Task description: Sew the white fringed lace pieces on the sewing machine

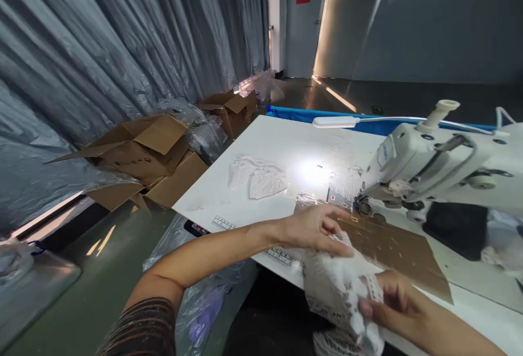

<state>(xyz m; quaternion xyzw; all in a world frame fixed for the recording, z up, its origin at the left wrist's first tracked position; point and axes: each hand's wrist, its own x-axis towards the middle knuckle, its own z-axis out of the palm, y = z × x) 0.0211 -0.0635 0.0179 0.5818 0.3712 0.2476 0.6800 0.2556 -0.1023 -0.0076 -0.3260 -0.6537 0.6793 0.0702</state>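
Note:
A piece of white lace fabric [333, 277] hangs between my two hands at the front edge of the table, its lower folds drooping over my dark lap. My left hand [312, 229] pinches its upper edge with thumb and fingers. Lower and to the right, my right hand [394, 304] grips the other side of the lace. Just beyond stands a white sewing machine [408, 160], its needle area near a brown covered patch [392, 249] of the table. Flat on the table to the left lie white lace pieces [267, 181].
The white table [229, 209] has printed ruler marks along its front edge. A lamp [335, 122] lights the work spot. Dark cloth [455, 228] lies under the machine arm. Open cardboard boxes [143, 151] and plastic wrap stand on the floor at left, by a grey curtain [134, 34].

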